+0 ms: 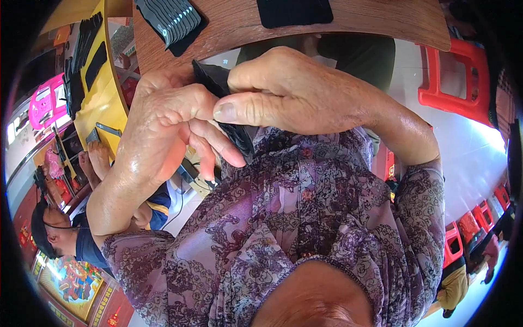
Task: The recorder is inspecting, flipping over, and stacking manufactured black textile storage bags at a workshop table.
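Both hands are raised in front of my chest, close together, gripping one dark, thin, flexible piece of what looks like black cloth [210, 76]. My left hand [169, 109] has it between thumb and fingers, with the lower fingers curled beneath. From the other side, my right hand [289, 90] pinches it, thumb laid over the front and the tip touching the left fingers. One end of the cloth sticks up above the hands and another hangs below them; its middle is hidden. Past the hands, a fanned stack of dark grey flat pieces [171, 22] lies on the brown table [359, 22].
A black flat piece [294, 12] lies at the table's far edge. On the left, a yellow table [106, 103] carries rows of black pieces [76, 71]; a person in dark clothing [90, 242] works there. Red plastic stools [455, 82] stand on the right, a pink chair [46, 103] far left.
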A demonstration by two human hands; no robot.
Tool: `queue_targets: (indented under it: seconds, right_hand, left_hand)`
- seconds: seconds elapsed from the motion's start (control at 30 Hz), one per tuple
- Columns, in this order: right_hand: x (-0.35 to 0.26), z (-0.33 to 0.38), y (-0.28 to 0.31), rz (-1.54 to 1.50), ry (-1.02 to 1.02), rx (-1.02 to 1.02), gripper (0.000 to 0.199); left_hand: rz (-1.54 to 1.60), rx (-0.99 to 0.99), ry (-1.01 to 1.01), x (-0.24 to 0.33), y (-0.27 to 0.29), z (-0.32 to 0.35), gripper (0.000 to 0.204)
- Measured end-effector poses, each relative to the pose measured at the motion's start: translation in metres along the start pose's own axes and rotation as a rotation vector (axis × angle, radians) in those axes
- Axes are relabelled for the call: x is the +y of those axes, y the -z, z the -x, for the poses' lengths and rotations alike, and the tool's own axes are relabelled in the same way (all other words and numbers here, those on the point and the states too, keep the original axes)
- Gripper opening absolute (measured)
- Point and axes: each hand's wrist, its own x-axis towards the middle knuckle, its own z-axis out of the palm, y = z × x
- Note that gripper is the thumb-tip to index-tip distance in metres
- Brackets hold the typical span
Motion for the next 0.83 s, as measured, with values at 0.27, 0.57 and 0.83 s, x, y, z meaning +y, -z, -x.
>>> queue_targets:
  seconds: [0.27, 0.57, 0.83]
  right_hand:
    - [0.0, 0.002, -0.005, -0.62, -0.187, 0.071, 0.029]
    - [0.014, -0.002, -0.017, -0.771, -0.134, 0.124, 0.022]
    - [0.014, -0.018, -0.015, -0.684, -0.079, 0.019, 0.029]
  left_hand:
    - [-0.031, 0.075, 0.102, 0.012, -0.011, -0.01, 0.027]
    - [-0.023, 0.042, 0.046, 0.003, 0.006, -0.009, 0.032]
    - [-0.235, 0.058, 0.127, 0.007, -0.005, -0.001, 0.069]
